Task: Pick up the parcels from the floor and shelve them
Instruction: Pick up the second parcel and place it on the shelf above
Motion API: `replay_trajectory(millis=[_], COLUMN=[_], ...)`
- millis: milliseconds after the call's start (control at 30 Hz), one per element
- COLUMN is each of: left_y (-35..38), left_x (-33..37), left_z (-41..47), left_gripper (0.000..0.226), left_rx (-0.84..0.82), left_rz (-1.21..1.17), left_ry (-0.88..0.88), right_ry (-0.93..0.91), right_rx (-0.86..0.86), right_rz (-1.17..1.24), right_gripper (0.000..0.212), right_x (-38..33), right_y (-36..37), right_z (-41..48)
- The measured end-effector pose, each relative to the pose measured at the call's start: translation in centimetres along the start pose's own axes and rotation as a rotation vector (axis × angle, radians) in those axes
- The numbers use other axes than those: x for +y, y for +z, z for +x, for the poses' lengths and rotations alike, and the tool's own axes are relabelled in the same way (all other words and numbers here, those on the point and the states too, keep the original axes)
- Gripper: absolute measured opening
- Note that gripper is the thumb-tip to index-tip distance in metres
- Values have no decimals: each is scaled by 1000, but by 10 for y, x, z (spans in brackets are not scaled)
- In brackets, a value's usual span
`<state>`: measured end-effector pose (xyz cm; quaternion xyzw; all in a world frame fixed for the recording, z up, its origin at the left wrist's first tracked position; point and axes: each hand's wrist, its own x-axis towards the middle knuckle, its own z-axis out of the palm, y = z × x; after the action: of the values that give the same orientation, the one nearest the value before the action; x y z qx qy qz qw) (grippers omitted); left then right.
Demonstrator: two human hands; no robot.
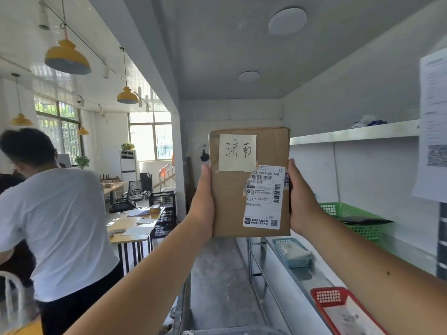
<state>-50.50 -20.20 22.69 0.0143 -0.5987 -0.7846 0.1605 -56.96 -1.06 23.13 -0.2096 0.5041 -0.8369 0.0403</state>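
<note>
Both hands hold a parcel (249,182) upright at eye level; left hand (202,201) grips its left edge, right hand (301,201) its right; shelf (353,132) stands beside.

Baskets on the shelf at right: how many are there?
3. A green basket sits farthest back, a blue basket in the middle, and a red basket nearest the camera. The red one is cut off by the frame edge; others may lie out of view.
</note>
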Motion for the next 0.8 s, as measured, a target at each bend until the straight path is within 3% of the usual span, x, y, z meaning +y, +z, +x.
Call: replay_trajectory(millis=[67, 167, 367, 667, 800], left_y=[18, 47, 104, 164, 175], left_x=[-7, -18, -32, -64, -74], left_z=[-2, -4, -14, -28, -28], left_gripper=[111, 91, 80, 101, 80], left_rx=[-22, -48, -127, -286, -323], left_rz=[-20, -54, -110, -112, -139], left_ry=[-27, -59, -95, -171, -220], right_ry=[-16, -30, -54, -90, -128], right_rx=[40, 89, 169, 248, 319], right_rz=[-31, -58, -47, -126, -153], right_gripper=[64, 69, 72, 67, 67], right_x=[-8, -22, -53, -79, -82], right_y=[-17, -44, -92, -152, -158], right_z=[-7, -20, -50, -92, -110])
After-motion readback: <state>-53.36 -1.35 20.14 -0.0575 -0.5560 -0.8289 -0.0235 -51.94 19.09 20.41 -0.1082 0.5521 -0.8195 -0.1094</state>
